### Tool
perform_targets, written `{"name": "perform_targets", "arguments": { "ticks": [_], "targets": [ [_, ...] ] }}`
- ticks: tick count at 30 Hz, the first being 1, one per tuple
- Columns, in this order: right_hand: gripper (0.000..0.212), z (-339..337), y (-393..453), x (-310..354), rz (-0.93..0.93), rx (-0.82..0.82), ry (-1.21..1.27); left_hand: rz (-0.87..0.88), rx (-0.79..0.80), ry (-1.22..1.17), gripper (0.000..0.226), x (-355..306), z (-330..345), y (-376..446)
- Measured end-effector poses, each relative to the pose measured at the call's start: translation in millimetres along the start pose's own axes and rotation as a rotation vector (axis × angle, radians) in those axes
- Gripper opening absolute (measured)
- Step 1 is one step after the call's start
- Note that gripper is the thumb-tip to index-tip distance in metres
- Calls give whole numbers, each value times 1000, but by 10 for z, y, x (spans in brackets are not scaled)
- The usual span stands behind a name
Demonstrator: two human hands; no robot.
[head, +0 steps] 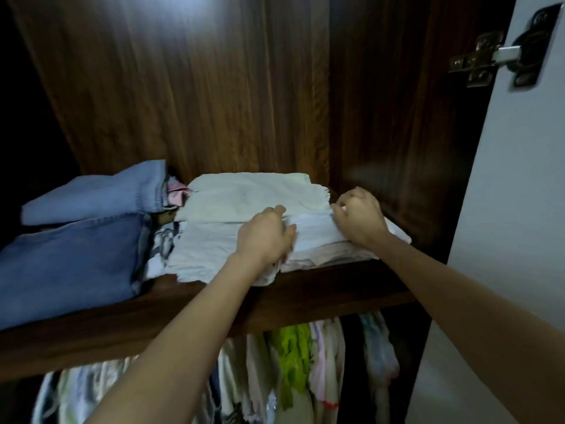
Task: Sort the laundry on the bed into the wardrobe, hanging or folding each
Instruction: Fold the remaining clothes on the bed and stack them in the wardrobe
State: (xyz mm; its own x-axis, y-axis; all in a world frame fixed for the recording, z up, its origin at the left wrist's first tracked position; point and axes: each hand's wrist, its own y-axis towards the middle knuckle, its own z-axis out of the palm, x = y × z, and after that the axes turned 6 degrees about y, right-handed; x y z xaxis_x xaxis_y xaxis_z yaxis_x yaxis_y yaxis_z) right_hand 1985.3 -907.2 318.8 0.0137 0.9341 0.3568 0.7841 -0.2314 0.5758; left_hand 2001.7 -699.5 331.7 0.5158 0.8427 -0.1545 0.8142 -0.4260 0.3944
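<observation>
On the dark wood shelf, beside folded jeans, lies a pale folded stack. The left hand rests on its top, fingers seemingly tucked into a fold; the right hand pinches its right edge.

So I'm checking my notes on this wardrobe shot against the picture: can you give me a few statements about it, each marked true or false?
1. Both hands, left hand and right hand, are on the pale folded stack. True.
2. The folded jeans lie right of that stack. False: they lie to its left.
3. Clothes hang below the wooden shelf, a bright green garment among them. True.
4. The stack sits on a bed. False: it sits on the shelf.
5. The wardrobe door is closed. False: it stands open at right, its hinge showing.
</observation>
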Motion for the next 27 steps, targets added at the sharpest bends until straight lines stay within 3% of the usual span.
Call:
{"name": "perform_targets", "arguments": {
  "ticks": [4, 8, 13, 18, 23, 27],
  "targets": [
    [29, -166, -288, 868, -211, 23, 278, -164, -81, 53, 31, 268, -459, -783],
    [20, -32, -750, 1659, -367, 237, 408, -322, -113, 216, 26, 623, -835, -1787],
    [10, 199, -1692, 2729, -574, 541, 484, -621, -35, 349, 26, 945, -1226, -3349],
    [13, 129, -3020, 3674, -831, 773, 565, -931, 64, 402, 31, 966, -1665, -5206],
    [14, -85, -4577, 4509, -1175, 938, 579, -1264, 185, 458, 35, 812, -2016, -7181],
    [18, -400, -5815, 5256, -1342, 1015, 614, -1435, 298, 557, 35, 510, -2357, -8579]
  ]
}}
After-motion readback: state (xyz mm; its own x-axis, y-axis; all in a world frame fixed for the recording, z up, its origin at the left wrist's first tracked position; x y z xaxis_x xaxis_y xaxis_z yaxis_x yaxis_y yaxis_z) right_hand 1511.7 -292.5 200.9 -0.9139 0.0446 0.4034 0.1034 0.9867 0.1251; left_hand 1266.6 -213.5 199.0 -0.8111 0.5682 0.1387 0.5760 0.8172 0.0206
